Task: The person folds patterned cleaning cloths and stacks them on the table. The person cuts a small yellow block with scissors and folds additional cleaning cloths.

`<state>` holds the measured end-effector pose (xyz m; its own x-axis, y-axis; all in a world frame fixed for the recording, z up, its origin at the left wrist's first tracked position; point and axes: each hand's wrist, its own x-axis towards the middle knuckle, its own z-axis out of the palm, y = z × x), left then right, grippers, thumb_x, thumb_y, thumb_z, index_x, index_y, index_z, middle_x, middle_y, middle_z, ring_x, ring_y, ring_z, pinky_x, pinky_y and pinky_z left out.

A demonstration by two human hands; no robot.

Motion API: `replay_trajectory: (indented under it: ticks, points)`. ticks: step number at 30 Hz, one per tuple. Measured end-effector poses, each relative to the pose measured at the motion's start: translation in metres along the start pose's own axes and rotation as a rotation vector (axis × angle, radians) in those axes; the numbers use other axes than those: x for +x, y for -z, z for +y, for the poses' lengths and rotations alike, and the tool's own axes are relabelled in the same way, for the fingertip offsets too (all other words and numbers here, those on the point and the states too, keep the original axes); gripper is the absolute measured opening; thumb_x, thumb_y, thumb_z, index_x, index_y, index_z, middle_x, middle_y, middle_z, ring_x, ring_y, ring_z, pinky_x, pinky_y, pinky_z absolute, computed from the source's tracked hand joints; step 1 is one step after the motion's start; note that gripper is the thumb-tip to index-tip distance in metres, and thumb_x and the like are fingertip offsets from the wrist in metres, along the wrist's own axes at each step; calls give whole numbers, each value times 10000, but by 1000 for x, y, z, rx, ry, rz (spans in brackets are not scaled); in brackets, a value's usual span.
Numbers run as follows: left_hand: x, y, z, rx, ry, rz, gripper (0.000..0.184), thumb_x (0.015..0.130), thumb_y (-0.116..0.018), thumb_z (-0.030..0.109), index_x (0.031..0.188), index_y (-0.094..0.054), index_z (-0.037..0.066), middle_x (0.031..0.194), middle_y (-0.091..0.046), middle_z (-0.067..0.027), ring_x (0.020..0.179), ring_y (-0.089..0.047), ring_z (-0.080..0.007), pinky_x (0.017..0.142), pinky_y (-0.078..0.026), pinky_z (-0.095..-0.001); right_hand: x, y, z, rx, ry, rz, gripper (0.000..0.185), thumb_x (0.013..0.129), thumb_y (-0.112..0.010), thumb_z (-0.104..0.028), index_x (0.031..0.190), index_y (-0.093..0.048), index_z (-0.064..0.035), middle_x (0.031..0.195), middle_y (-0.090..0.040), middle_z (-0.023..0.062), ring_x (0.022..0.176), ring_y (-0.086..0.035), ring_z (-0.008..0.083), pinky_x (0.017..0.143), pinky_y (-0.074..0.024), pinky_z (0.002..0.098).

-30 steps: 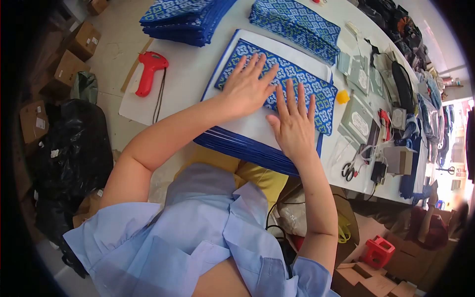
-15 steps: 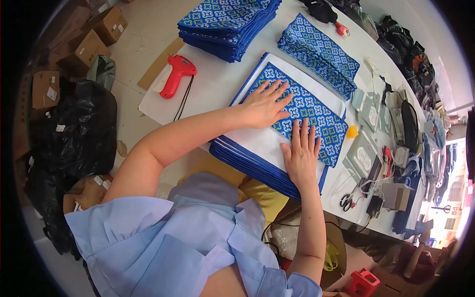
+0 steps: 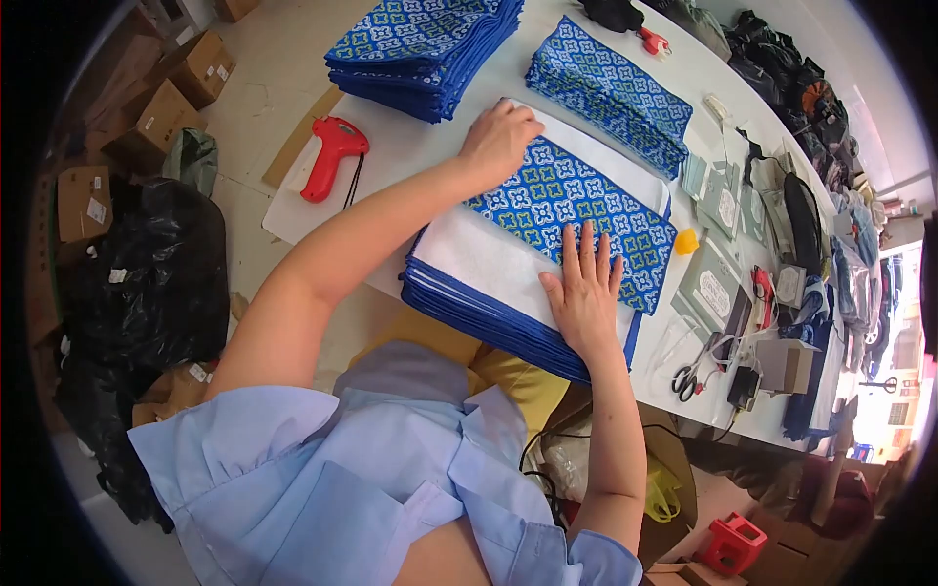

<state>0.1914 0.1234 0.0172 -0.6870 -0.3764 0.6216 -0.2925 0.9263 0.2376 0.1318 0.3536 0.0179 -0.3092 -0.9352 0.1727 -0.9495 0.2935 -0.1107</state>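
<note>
A stack of blue-edged cloths (image 3: 503,337) lies before me, white sides up. The top cloth (image 3: 479,259) has a folded band (image 3: 586,200) showing its blue, white and green pattern. My left hand (image 3: 500,145) is at the far left corner of the top cloth, fingers bent and closed around its edge; the fingertips are partly hidden. My right hand (image 3: 586,298) lies flat with fingers spread, pressing on the patterned band and the white part nearer me.
A red tagging gun (image 3: 334,158) lies left of the stack. Beyond are a patterned cloth pile (image 3: 420,59) and a folded patterned cloth (image 3: 611,98). At right are grey-green packets (image 3: 708,288), scissors (image 3: 692,379) and a yellow object (image 3: 687,241). Black bags (image 3: 147,273) sit on the floor.
My left hand has moved from lying flat on the patterned band to the far left corner, and its fingers have curled. My right hand stays flat on the cloth.
</note>
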Motion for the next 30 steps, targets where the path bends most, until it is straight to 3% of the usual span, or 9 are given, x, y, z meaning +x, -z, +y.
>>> replay_trajectory:
  ticks: [7, 11, 12, 15, 17, 21, 24, 27, 30]
  points:
    - [12, -4, -8, 27, 73, -43, 27, 712, -568, 56, 688, -558, 50, 772, -529, -64, 831, -494, -244, 736, -394, -365, -1, -2, -1, 17, -22, 20, 585, 841, -410, -435, 1316, -284, -116, 1363, -238, 158, 1259, -192, 355, 1008, -114, 505]
    - [4, -12, -9, 104, 85, 17, 143, 726, -570, 67, 869, -581, 75, 934, -516, -72, 914, -474, -244, 759, -384, -370, -2, 4, 6, -18, -24, 77, 560, 831, -461, -376, 1299, -316, -104, 1342, -280, 160, 1240, -239, 347, 1006, -149, 481]
    - [0, -6, -2, 150, 103, -21, 307, 758, -561, 114, 1061, -529, 77, 1110, -464, -117, 1028, -433, -277, 830, -366, -385, -2, 8, 15, 34, -105, 194, 538, 824, -485, -334, 1280, -341, -89, 1313, -321, 159, 1209, -282, 342, 991, -190, 465]
    - [-21, 17, 20, 220, 19, -73, 443, 826, -496, 240, 1225, -404, 71, 1265, -352, -187, 1157, -335, -353, 938, -301, -416, -11, 23, 42, 24, -452, 404, 446, 823, -508, -240, 1208, -416, -35, 1165, -457, 175, 1034, -450, 311, 825, -373, 410]
    - [-46, 22, 29, 300, -4, -188, 497, 846, -449, 302, 1272, -328, 77, 1304, -293, -203, 1192, -277, -382, 968, -260, -427, -13, 22, 64, 212, -727, 309, 366, 827, -508, -243, 1122, -487, -27, 1063, -513, 190, 917, -515, 296, 748, -404, 382]
    - [-55, 16, 28, 355, 154, -353, 600, 871, -348, 421, 1343, -180, 91, 1366, -176, -223, 1236, -175, -441, 1012, -192, -445, -13, 15, 77, 466, -776, 157, 291, 819, -521, -242, 994, -545, -10, 922, -556, 178, 785, -549, 297, 685, -417, 371]
    - [-45, 13, 18, 189, 274, -182, 598, 831, -470, 318, 1321, -223, 81, 1277, -320, -211, 1132, -345, -392, 944, -292, -433, -16, 5, 76, 348, -607, 444, 216, 778, -571, -184, 888, -553, 2, 792, -559, 132, 650, -542, 269, 611, -412, 341]
    - [-28, 15, 9, 126, 306, -79, 530, 766, -568, 212, 1228, -360, 55, 1066, -480, -156, 962, -461, -313, 815, -385, -412, -14, 1, 81, 553, -644, 459, 186, 750, -598, -120, 884, -550, -1, 774, -552, 104, 626, -521, 207, 589, -407, 298]
    - [-9, 12, 2, 203, 324, 6, 287, 752, -596, 238, 941, -536, 31, 936, -508, -116, 932, -475, -273, 763, -401, -393, -9, -2, 83, 693, -689, 496, 210, 718, -603, -73, 908, -543, -6, 759, -546, 75, 615, -491, 144, 568, -404, 267]
